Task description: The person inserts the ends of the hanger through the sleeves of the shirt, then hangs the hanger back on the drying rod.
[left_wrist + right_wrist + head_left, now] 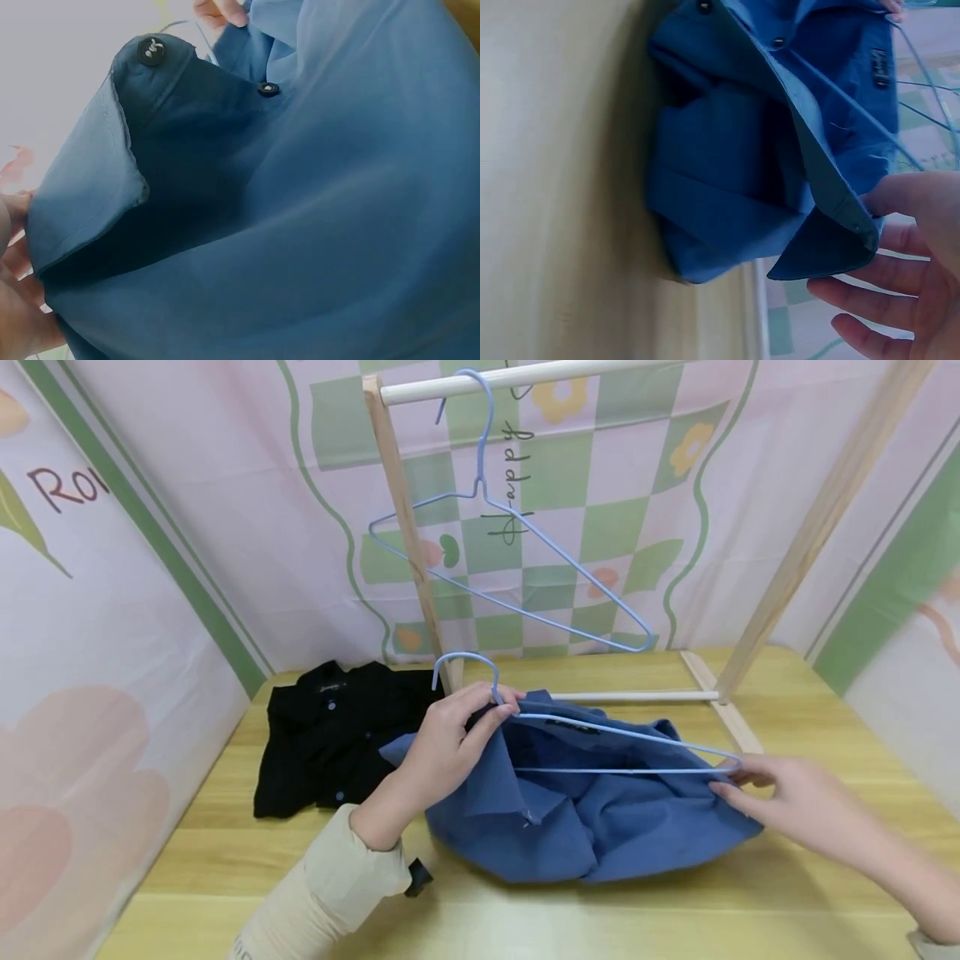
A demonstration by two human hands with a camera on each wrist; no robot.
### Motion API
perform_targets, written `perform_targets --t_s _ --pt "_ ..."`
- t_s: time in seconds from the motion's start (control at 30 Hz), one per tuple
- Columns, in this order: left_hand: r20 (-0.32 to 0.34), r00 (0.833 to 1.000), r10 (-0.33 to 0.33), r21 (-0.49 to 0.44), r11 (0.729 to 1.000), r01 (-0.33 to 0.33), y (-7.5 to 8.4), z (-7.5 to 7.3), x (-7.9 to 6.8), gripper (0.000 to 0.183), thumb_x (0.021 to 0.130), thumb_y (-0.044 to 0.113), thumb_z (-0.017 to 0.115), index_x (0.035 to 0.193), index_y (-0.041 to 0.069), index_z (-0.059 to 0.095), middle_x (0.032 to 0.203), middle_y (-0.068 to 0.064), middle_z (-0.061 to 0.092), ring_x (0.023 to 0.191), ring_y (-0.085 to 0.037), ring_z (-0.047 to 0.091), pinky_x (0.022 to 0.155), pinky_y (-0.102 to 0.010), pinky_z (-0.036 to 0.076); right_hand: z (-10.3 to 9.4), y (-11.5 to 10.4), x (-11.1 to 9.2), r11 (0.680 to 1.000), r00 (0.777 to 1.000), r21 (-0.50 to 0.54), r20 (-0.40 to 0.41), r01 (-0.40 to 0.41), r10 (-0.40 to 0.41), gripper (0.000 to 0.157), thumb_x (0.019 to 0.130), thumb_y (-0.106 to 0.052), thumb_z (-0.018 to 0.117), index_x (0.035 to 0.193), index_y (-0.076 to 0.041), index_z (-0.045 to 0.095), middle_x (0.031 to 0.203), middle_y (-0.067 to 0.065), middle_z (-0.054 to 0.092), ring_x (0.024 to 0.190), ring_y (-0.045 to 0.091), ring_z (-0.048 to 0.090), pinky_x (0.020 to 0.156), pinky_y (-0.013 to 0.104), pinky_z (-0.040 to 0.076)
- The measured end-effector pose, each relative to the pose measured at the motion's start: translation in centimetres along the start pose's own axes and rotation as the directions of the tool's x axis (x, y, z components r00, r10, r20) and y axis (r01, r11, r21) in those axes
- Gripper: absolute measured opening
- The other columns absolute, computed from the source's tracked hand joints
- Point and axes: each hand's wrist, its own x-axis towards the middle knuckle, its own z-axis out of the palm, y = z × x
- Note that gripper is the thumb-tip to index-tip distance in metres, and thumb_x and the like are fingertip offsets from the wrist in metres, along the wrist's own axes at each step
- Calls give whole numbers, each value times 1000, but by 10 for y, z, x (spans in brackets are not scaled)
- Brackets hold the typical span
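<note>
In the head view my left hand (450, 739) grips the neck of a light blue wire hanger (622, 731) together with the edge of a blue shirt (517, 839). The hanger's hook stands up above that hand, and its right arm lies across the shirt's opening. At the hanger's right end my right hand (787, 789) pinches the shirt's edge between thumb and fingers. The right wrist view shows this edge folded into a pointed flap (829, 244) by the right hand (915, 270). Dark buttons (151, 51) show along the fabric in the left wrist view.
A black shirt (322, 743) lies on the wooden table (510, 927) at the left. Behind stands a wooden rack (555, 372), with another blue hanger (480, 468) hooked on its bar. A small black piece (418, 878) is beside the left sleeve. Patterned cloth (555, 552) encloses the back.
</note>
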Motion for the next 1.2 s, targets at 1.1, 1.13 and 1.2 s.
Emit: perform_targets --t_s 1.1,1.13,1.2 --pt "-29 995 92 117 989 -88 -3 7 -2 8 102 -1 59 104 2 66 118 -13 68 109 -24 64 84 -28 53 -53 -15 4 995 968 91 -245 -28 50 27 85 -7 80 75 -31 71 75 -25 66 82 -23 50 67 9 37" --pt "-33 995 92 126 988 -87 -3 8 -2 8 102 -1 59 104 2 66 117 -13 68 106 -24 64 81 -27 52 -53 -17 4 995 965 102 -257 -23 48 28 85 -6 80 75 -30 71 75 -26 66 81 -22 50 67 8 36" --pt "-39 995 92 142 986 -85 -2 10 0 7 103 0 59 103 2 66 115 -12 67 103 -23 64 78 -27 51 -54 -21 3 991 959 131 -279 -13 50 27 85 -4 79 75 -28 72 77 -27 66 81 -22 51 70 5 35"
